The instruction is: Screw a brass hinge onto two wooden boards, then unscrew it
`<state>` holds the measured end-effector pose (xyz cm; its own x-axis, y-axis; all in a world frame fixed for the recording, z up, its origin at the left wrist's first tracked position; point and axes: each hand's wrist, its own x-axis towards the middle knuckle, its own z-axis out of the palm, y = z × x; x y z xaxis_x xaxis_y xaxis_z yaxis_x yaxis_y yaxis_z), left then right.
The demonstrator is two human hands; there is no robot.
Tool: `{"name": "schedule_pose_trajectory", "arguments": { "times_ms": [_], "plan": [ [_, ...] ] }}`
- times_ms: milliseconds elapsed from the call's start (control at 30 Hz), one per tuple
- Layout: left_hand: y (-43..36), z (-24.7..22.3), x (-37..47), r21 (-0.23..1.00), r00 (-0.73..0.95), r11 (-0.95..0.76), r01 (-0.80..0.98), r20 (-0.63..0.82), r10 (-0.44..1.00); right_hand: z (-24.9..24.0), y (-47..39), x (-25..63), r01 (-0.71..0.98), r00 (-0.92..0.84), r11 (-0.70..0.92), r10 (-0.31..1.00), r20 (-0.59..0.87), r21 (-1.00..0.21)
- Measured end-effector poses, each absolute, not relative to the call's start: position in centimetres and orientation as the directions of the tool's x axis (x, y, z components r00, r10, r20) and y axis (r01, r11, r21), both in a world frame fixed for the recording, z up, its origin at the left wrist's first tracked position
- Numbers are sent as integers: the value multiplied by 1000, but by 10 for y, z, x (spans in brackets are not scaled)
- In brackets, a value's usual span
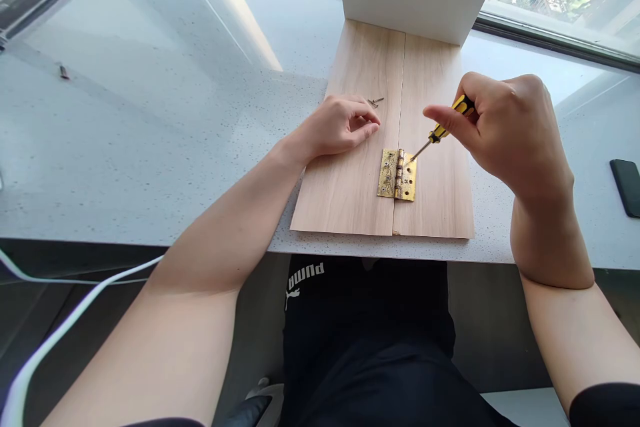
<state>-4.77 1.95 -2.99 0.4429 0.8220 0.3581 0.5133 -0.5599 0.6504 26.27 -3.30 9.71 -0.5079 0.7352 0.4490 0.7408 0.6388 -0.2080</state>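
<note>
Right hand (pixel 517 130) clamped on screwdriver (pixel 437 133), tip seemingly at hinge (pixel 397 175); left (pixel 345 125) loosely curled.

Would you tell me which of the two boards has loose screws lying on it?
The left board, under the left hand; the right board shows none.

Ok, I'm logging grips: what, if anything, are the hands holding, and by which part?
The right hand holds the screwdriver by its yellow-and-black handle. The left hand, resting on the wood, shows nothing in its grip.
</note>
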Motion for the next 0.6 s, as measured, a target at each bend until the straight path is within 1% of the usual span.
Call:
{"name": "schedule_pose_trajectory", "arguments": {
  "times_ms": [67, 167, 333, 433, 600],
  "plan": [
    [20, -31, -48, 655, 438, -554, 514, 355, 826, 97, -36, 263, 744, -508, 635, 740, 441, -209],
    [22, -33, -49, 656, 439, -549, 517, 347, 829, 99, -42, 263, 714, -529, 657, 732, 428, -242],
    [22, -34, -49, 647, 443, -567, 510, 367, 818, 104, -42, 264, 628, -617, 720, 691, 376, -294],
    [21, -33, -49, 643, 449, -574, 507, 371, 813, 104, -39, 263, 627, -618, 730, 679, 396, -272],
    [18, -28, -48, 637, 463, -562, 528, 339, 819, 102, -45, 255, 717, -565, 669, 721, 401, -195]
  ]
}}
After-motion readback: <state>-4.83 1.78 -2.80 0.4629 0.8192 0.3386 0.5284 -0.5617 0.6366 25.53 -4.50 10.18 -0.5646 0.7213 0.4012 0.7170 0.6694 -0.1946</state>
